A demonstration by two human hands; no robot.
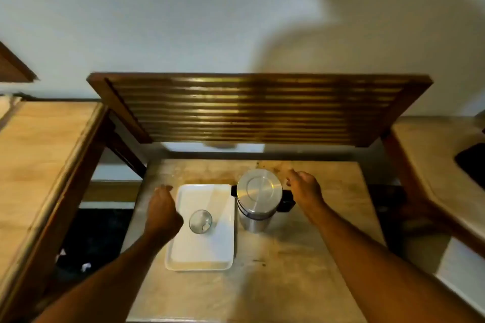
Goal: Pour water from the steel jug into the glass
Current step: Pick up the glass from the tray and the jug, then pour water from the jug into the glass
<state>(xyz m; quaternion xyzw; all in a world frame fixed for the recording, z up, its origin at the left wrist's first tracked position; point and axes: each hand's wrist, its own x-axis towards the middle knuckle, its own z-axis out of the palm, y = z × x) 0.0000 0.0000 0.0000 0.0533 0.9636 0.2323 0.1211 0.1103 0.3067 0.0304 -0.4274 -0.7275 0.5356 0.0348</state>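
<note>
Here you are at the small table point(301, 257), both arms stretched out over it. The steel jug point(258, 200) stands upright near the middle of the tabletop, lid on, its black handle point(287, 200) sticking out to the right and a dark spout tab showing on the left. Just beside it, to the left, lies the white tray point(207, 252), nearly touching the jug's base. The glass point(200, 221) sits upright on that tray, toward its middle, and whether it holds anything I cannot tell from up here.

Your left hand point(161, 214) hovers at the tray's left edge, fingers curled loosely inward, holding nothing, a small gap between it and the glass. Your right hand point(305, 190) is up beside the jug on its right, right over the handle, fingers loosely spread and reaching forward, gripping nothing; whether it touches the handle I cannot tell, the frame is soft there.

Behind the table a slatted wooden panel point(257, 110) leans against the pale wall point(157, 13). Wooden surfaces flank you on both sides, the left one point(39, 165) broad and light, the right one point(433, 165) running off at an angle.
</note>
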